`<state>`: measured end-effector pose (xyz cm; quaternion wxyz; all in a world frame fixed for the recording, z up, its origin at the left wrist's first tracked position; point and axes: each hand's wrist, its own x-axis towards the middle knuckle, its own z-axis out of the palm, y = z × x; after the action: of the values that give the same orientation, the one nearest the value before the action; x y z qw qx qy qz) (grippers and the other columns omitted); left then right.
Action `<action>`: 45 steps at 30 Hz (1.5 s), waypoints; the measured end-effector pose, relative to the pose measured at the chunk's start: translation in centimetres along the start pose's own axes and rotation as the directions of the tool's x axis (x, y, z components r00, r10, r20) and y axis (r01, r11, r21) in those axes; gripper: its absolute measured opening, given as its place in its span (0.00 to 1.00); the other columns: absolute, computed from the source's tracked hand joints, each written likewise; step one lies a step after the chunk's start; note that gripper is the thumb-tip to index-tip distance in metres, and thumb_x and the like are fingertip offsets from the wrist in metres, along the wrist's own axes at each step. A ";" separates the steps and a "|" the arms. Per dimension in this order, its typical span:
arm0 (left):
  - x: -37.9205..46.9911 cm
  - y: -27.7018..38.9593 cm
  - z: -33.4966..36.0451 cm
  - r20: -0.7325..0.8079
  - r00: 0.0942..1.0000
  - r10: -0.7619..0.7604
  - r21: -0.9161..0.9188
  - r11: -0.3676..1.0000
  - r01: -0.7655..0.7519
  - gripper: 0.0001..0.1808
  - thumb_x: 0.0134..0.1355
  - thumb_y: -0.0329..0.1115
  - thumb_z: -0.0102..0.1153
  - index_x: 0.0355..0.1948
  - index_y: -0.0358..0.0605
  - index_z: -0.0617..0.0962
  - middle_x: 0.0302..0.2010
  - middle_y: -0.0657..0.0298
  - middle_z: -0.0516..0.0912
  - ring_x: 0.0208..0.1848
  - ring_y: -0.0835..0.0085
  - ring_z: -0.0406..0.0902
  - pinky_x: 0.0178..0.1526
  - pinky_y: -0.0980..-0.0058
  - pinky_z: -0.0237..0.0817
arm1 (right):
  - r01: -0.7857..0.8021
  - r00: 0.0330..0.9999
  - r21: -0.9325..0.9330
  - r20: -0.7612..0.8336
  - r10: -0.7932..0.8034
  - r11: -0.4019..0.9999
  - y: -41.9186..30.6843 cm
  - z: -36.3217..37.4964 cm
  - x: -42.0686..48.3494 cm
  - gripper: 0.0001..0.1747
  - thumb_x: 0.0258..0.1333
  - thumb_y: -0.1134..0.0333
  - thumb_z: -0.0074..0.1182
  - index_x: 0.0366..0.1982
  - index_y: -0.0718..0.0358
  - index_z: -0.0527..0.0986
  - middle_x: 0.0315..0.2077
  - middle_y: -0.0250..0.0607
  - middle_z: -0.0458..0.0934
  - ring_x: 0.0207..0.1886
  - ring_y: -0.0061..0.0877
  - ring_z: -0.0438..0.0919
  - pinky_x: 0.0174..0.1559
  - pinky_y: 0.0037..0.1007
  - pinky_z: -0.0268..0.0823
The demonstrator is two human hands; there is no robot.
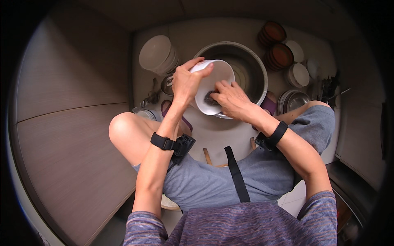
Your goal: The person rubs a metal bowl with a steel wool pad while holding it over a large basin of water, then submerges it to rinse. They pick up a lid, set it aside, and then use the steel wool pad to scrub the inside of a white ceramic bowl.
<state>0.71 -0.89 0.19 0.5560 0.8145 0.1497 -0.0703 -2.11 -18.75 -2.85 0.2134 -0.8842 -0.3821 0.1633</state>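
My left hand (188, 80) grips the rim of a deep white bowl (219, 72), fingers outside and thumb over the edge. The bowl is tilted, its mouth facing up and towards my right hand. My right hand (231, 97) reaches into it and holds a dark scouring pad (211, 99), which looks like steel wool, against the inner wall. Both hands and the bowl are over the near left part of a large round metal basin (263, 73). The basin's inside is partly hidden by the bowl and my hands.
Stacked white bowls (155, 53) and a small metal bowl (167, 84) stand left of the basin. On the right are brown bowls (278, 56), white bowls (299, 75), metal plates (295, 101) and dark utensils (331, 87). Utensils (152, 96) and plates (147, 114) lie by my left knee.
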 end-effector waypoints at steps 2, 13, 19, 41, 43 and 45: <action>-0.4 0.2 0.6 0.029 0.998 0.049 0.092 0.994 -0.052 0.33 0.48 0.54 0.71 0.53 0.48 0.85 0.46 0.53 0.88 0.50 0.60 0.85 0.55 0.69 0.71 | 0.000 1.000 -0.406 0.021 0.010 0.914 0.7 1.0 -0.1 0.23 0.47 0.67 0.57 0.47 0.66 0.80 0.49 0.45 0.73 0.58 0.35 0.68 0.59 0.37 0.60; -0.3 0.7 0.4 0.025 1.000 -0.016 0.162 0.987 0.012 0.32 0.49 0.55 0.69 0.54 0.50 0.85 0.46 0.54 0.88 0.51 0.59 0.84 0.56 0.67 0.70 | 0.037 0.996 -0.186 -0.071 -0.051 0.982 0.1 2.8 0.4 0.19 0.41 0.70 0.61 0.40 0.68 0.80 0.43 0.45 0.73 0.50 0.37 0.71 0.50 0.36 0.65; 0.5 0.4 -0.8 -0.014 0.999 -0.031 0.056 0.998 0.032 0.32 0.49 0.55 0.70 0.53 0.50 0.85 0.46 0.54 0.88 0.51 0.60 0.84 0.56 0.67 0.69 | -0.141 0.986 0.708 0.035 0.165 0.692 -3.2 0.7 0.8 0.33 0.36 0.71 0.65 0.50 0.72 0.72 0.44 0.50 0.73 0.50 0.46 0.72 0.52 0.41 0.67; 2.6 1.9 -1.8 0.446 0.888 0.116 0.127 0.973 -0.191 0.43 0.43 0.44 0.62 0.64 0.38 0.74 0.56 0.40 0.80 0.59 0.52 0.78 0.62 0.65 0.67 | 0.226 0.927 -0.282 -0.234 -0.295 0.933 -4.3 1.9 -0.8 0.05 0.42 0.69 0.57 0.23 0.63 0.75 0.26 0.38 0.73 0.33 0.28 0.78 0.30 0.31 0.70; 3.0 1.7 -2.0 0.471 0.877 0.096 0.075 0.986 -0.148 0.42 0.45 0.44 0.61 0.64 0.39 0.74 0.61 0.42 0.75 0.60 0.53 0.75 0.62 0.64 0.65 | 0.179 0.943 -0.173 -0.252 -0.219 0.969 -4.9 1.3 -0.4 0.07 0.40 0.69 0.60 0.22 0.63 0.75 0.26 0.38 0.74 0.32 0.30 0.78 0.30 0.33 0.71; 3.0 1.5 -2.1 0.453 0.887 0.092 0.053 0.990 -0.129 0.43 0.46 0.45 0.61 0.65 0.39 0.73 0.63 0.41 0.73 0.61 0.53 0.74 0.63 0.64 0.64 | 0.151 0.938 -0.132 -0.294 -0.185 0.980 -5.2 0.9 -0.1 0.09 0.38 0.68 0.63 0.22 0.63 0.74 0.26 0.38 0.74 0.32 0.32 0.78 0.30 0.34 0.71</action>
<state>3.88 1.00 1.45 0.5451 0.8053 -0.0325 -0.2310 -5.74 -15.39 -1.03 0.2351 -0.8730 -0.4270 -0.0147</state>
